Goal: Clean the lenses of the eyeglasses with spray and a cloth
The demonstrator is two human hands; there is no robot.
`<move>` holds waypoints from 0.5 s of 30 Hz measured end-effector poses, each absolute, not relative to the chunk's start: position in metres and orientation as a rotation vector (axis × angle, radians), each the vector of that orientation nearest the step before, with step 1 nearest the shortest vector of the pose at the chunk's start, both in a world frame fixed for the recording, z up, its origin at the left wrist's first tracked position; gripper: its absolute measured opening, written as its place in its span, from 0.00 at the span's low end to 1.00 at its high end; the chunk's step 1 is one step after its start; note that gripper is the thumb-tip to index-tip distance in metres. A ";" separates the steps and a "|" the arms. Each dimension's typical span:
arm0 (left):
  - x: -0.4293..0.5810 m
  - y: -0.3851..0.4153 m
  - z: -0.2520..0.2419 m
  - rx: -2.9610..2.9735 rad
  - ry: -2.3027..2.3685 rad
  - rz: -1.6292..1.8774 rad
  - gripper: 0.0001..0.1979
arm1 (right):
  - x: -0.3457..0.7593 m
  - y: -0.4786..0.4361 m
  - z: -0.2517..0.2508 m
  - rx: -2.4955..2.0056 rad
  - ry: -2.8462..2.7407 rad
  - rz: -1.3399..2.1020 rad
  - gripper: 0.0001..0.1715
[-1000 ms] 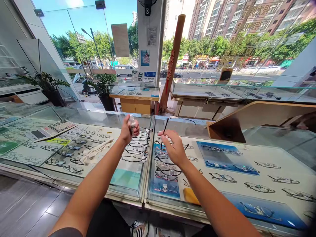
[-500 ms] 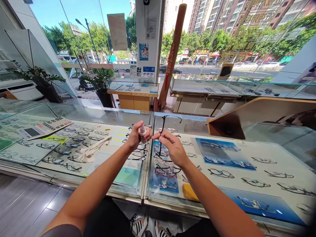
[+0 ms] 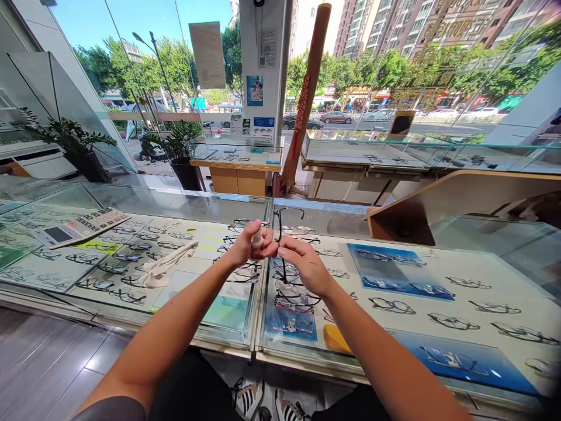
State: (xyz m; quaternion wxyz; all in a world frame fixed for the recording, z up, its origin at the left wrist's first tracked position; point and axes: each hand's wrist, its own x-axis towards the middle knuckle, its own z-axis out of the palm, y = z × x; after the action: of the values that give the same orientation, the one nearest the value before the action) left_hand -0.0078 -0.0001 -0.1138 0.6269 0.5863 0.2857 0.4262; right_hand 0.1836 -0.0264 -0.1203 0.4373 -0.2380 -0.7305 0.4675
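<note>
Over glass display counter [image 3: 131, 307], left hand [image 3: 248, 245] wrapping closed around small spray bottle [image 3: 257, 238], right hand [image 3: 307, 266] pinching black eyeglasses [image 3: 277, 225] just beside it; beige cloth [image 3: 169, 266] lying left.

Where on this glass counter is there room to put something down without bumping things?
The pale patch of glass between the cream cloth and the teal card has room. So does the far glass strip behind the eyeglasses. It's crowded around the left hand with the spray bottle and the right hand with the black glasses.
</note>
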 end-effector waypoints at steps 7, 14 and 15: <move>-0.008 0.002 -0.117 1.395 0.690 1.048 0.34 | 0.182 -0.028 -0.119 -0.536 -1.837 1.249 0.20; -0.009 0.002 -0.116 1.426 0.715 1.065 0.35 | 0.182 -0.028 -0.119 -0.547 -1.831 1.267 0.22; -0.010 0.002 -0.116 1.433 0.719 1.066 0.36 | 0.183 -0.027 -0.119 -0.559 -1.816 1.253 0.21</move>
State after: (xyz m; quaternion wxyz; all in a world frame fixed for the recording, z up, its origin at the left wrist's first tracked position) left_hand -0.0097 0.0024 -0.1159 0.5715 0.6107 0.3064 0.4544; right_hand 0.1832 -0.0274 -0.1187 0.4196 -0.2231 -0.7242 0.4996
